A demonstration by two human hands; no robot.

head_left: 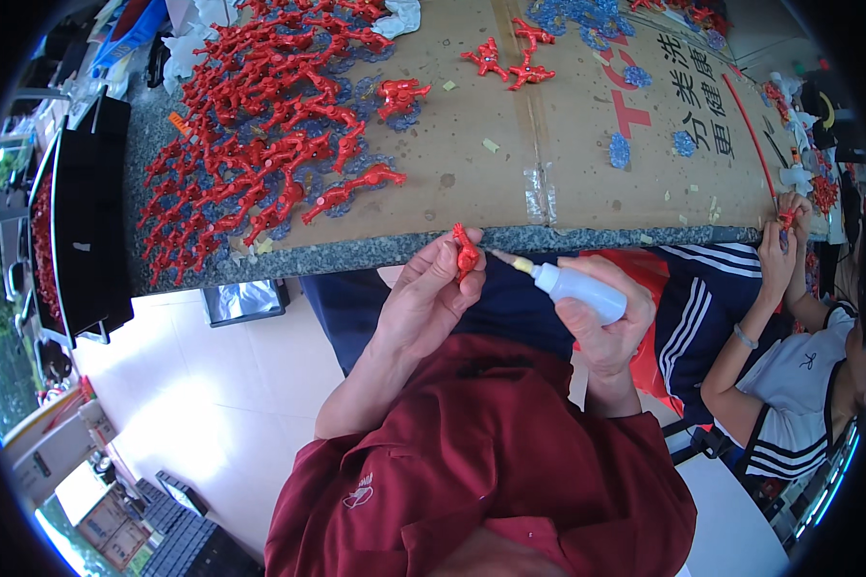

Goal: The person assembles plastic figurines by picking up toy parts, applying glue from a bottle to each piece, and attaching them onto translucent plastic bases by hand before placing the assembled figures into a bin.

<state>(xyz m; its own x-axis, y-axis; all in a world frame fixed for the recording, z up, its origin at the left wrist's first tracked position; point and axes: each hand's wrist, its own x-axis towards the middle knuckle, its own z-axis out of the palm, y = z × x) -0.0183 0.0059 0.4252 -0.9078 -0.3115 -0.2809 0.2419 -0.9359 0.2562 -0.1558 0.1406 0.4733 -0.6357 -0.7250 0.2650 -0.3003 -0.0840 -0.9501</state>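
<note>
Red plastic figurine [467, 252], small and glossy with moulded limbs, is held upright just off the near edge of the speckled grey stone table [356, 258], left of that edge's middle. The person's left hand [431, 281] is clamped on it, thumb and fingertips pinching its side. The right hand [608, 313] is wrapped around a translucent pale squeeze bottle [587, 292] with a yellowish collar and thin nozzle – tilted so the tip points left at the figurine; whether tip and figurine touch cannot be told.

A flat brown cardboard sheet [471, 144] covers much of the table, with clear tape [541, 195] running to its near edge. Toward the table's left end, a dense spread of similar red figurines [260, 125] lies among translucent blue pieces. Three more red figurines [527, 74] lie close together on the cardboard, well back from the near edge. Two separate clear blue pieces [620, 151] rest to their right, nearer that edge. By the table's near right corner, a co-worker's hands [776, 255] hold a small red item [787, 219] – its shape partly hidden by fingers.
</note>
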